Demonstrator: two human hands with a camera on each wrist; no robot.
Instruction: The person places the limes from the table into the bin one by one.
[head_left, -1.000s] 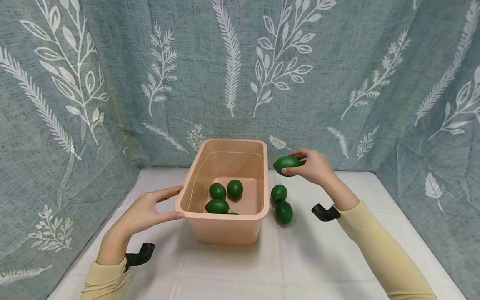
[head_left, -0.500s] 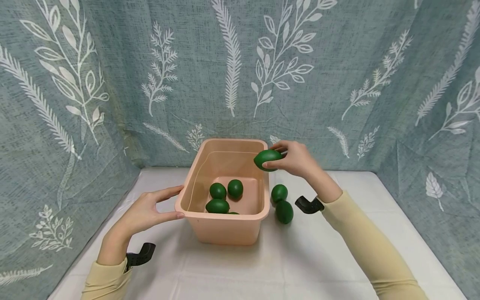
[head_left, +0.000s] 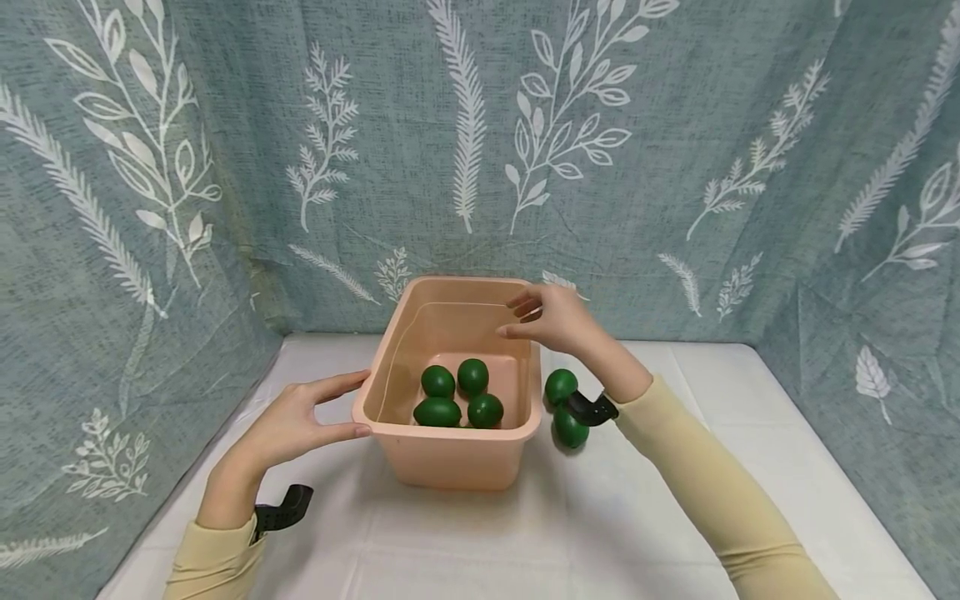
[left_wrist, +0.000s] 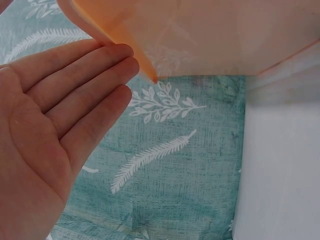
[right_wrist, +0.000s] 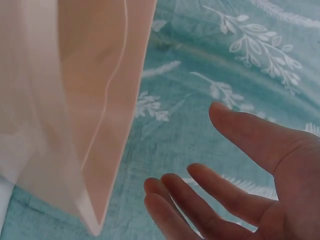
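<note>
A peach plastic bin (head_left: 454, 459) stands on the white table with several green limes in it, among them a pointed lime (head_left: 437, 412) and a round-looking lime (head_left: 485, 411) near the front wall. My left hand (head_left: 296, 421) touches the bin's left rim with fingers and thumb extended. Over the right rim hovers my right hand (head_left: 558, 318), its fingers loosely bent and nothing between them; the right wrist view also shows this hand (right_wrist: 240, 185) apart from the bin. Two more limes lie on the table right of the bin: a farther lime (head_left: 561, 387) and a nearer lime (head_left: 572, 430), partly behind the black wrist mount.
A white-covered table (head_left: 660, 500) extends on both sides of the bin. Behind it and at the sides hangs a teal curtain (head_left: 420, 167) with white leaf prints. A black wrist mount (head_left: 588, 408) juts from the right wrist, another black mount (head_left: 285, 508) from the left.
My right hand has moved left from beside the bin to above its right rim and has let go of a lime. That lime now lies in the bin. The left hand stays put.
</note>
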